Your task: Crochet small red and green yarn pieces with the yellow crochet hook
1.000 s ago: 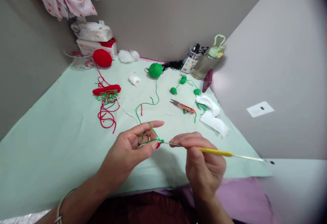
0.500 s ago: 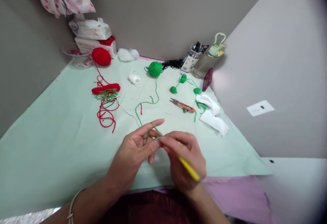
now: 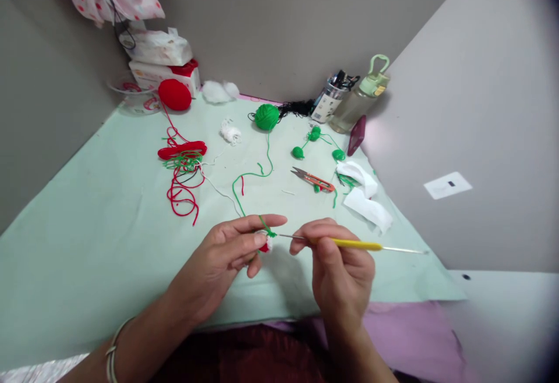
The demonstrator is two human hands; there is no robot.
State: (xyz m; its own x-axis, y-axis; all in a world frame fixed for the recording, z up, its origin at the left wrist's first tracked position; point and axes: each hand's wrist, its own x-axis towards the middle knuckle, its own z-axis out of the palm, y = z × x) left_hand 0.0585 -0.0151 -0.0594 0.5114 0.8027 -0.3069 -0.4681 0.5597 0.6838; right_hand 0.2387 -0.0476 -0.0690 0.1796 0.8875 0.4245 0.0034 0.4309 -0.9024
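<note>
My left hand pinches a small crochet piece in red, white and green between thumb and fingers, with the index finger stretched out. Green yarn runs over that index finger, back to a green yarn ball. In my right hand is a yellow-handled crochet hook, held like a pen. Its metal shaft points left, and the tip is at the green stitches on the piece. The rear metal end sticks out to the right. My left fingers hide part of the piece.
Orange thread snips lie beyond my right hand, near white strips and small green balls. Tangled red yarn lies at left. A bottle, a pen cup and a red ball stand farther back.
My right hand has moved right and turned, so the hook now lies nearly level and shows its length. The red and white part of the piece has come into view in my left hand.
</note>
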